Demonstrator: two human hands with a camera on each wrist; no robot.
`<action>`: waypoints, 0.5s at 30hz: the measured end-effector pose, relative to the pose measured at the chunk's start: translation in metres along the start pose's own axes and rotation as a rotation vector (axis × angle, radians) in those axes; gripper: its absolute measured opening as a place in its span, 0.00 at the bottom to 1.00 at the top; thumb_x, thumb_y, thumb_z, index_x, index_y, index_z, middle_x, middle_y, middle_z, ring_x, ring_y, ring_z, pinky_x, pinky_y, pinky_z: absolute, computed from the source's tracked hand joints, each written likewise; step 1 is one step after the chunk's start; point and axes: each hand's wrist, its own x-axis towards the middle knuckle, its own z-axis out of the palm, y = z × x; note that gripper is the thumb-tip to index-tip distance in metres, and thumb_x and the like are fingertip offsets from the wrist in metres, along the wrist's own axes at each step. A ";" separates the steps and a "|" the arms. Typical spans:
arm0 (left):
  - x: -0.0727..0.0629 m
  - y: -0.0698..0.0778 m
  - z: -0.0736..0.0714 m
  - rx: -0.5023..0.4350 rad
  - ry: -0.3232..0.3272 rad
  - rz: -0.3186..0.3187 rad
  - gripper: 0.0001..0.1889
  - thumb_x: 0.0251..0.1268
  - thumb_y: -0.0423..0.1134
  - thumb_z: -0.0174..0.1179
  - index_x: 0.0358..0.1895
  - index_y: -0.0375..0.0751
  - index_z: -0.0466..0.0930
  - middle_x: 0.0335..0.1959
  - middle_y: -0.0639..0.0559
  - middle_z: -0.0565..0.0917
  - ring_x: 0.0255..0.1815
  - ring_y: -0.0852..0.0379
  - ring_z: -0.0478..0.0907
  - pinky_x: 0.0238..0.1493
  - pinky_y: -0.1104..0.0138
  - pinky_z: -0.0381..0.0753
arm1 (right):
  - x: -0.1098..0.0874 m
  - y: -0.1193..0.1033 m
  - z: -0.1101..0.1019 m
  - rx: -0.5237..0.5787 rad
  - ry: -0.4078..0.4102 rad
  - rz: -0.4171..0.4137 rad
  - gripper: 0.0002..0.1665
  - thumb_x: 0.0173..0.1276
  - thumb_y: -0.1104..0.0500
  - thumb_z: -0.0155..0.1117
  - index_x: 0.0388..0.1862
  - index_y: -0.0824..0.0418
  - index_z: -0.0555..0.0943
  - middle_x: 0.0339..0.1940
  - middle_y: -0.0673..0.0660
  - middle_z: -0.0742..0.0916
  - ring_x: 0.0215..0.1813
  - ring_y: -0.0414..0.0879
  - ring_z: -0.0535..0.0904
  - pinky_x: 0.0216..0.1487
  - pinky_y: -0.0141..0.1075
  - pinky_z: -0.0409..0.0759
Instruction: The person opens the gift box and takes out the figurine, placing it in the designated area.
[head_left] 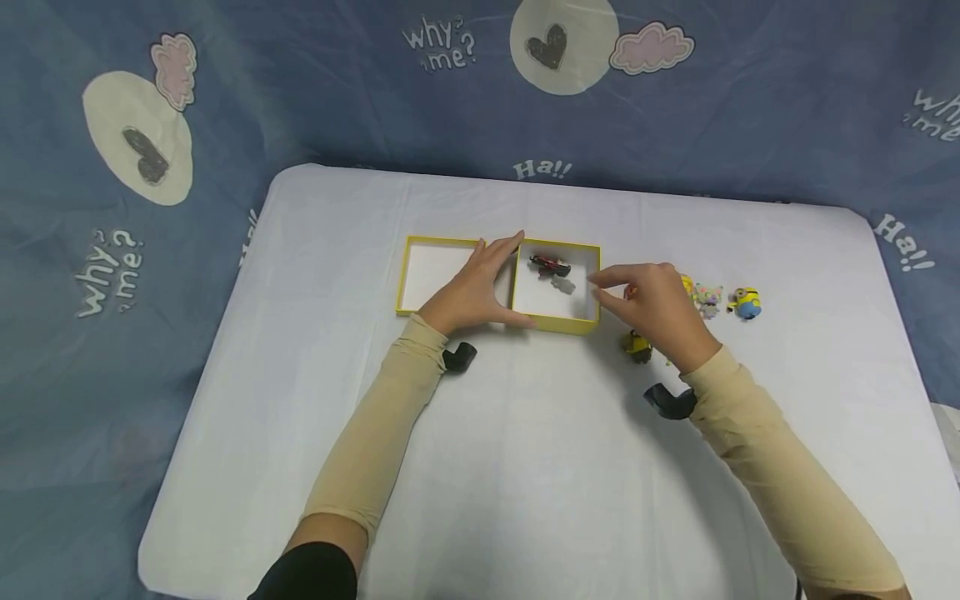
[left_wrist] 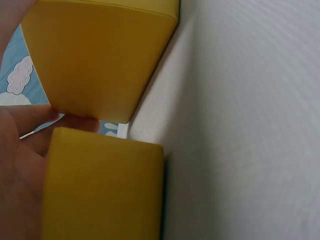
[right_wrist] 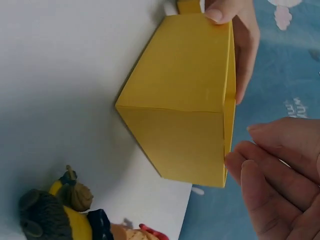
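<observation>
My left hand [head_left: 474,292] grips the right-hand yellow box [head_left: 562,324] across its left end, thumb at the front wall and fingers at the back. A dark red and black toy [head_left: 552,266] and a small grey piece [head_left: 563,285] lie on its white floor. At the box's right rim is my right hand [head_left: 658,307], thumb and index finger apart with nothing between them. In the right wrist view, its loosely bent fingers [right_wrist: 265,170] come right up to the rim. A second yellow-edged box [head_left: 402,279] stands to the left, white inside and partly hidden by my left hand.
Small toy figures lie right of the boxes: a yellow and blue one [head_left: 747,303], a pastel cat-like one [head_left: 708,298] and a yellow and dark one [head_left: 638,347] below my right hand. Others are partly covered by that hand. A white cloth [head_left: 510,467] covers the table.
</observation>
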 end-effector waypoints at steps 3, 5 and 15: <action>0.000 0.001 0.000 0.001 0.003 0.000 0.73 0.37 0.64 0.83 0.86 0.55 0.43 0.86 0.50 0.53 0.88 0.37 0.37 0.89 0.46 0.42 | 0.005 -0.001 0.003 -0.023 -0.012 -0.021 0.11 0.69 0.62 0.71 0.49 0.60 0.92 0.47 0.57 0.93 0.26 0.48 0.79 0.45 0.46 0.78; 0.000 0.001 0.000 0.002 0.005 -0.001 0.73 0.37 0.65 0.83 0.86 0.54 0.44 0.85 0.49 0.54 0.87 0.36 0.37 0.88 0.44 0.43 | 0.007 -0.002 0.005 -0.043 -0.025 -0.031 0.11 0.70 0.62 0.71 0.49 0.60 0.91 0.45 0.57 0.93 0.29 0.49 0.82 0.40 0.45 0.79; -0.001 0.000 0.001 -0.002 0.008 -0.009 0.73 0.37 0.67 0.82 0.86 0.55 0.44 0.86 0.50 0.53 0.87 0.34 0.35 0.87 0.43 0.46 | 0.020 -0.004 0.014 -0.160 -0.086 -0.054 0.13 0.66 0.61 0.74 0.50 0.60 0.91 0.42 0.58 0.94 0.41 0.52 0.90 0.43 0.48 0.86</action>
